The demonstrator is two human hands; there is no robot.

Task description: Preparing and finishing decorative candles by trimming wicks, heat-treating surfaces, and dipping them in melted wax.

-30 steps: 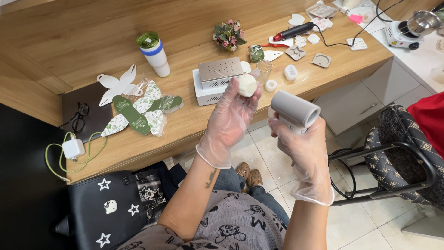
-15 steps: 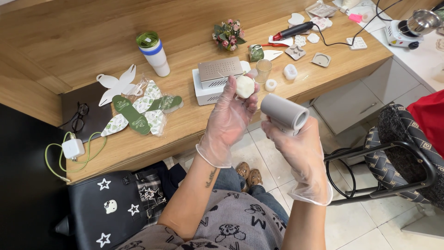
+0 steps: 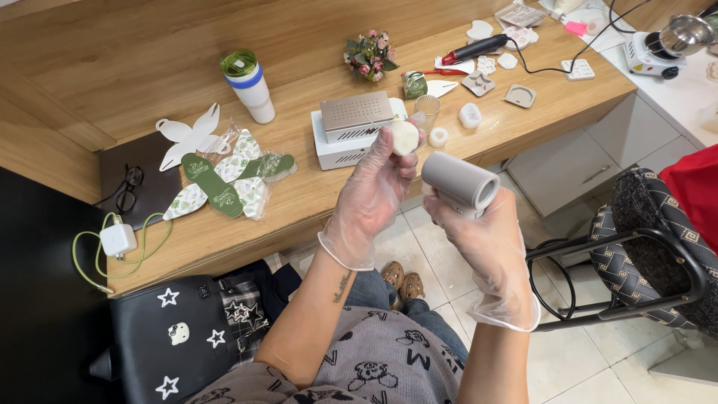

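Both hands gloved. Left hand (image 3: 372, 187) pinches a white disc (image 3: 404, 138) at the fingertips, held above the desk (image 3: 314, 196) edge. Right hand (image 3: 479, 239) is closed around the handle of a grey blower (image 3: 459, 182), barrel tilted, mouth facing 4 o'clock. Disc sits at 10 o'clock of the blower, just beside it, not touching. Grey box (image 3: 357, 117) lies at 10 o'clock of the disc.

Bright even indoor light, soft shadows, sharp focus, perhaps slight wide-angle bending at edges
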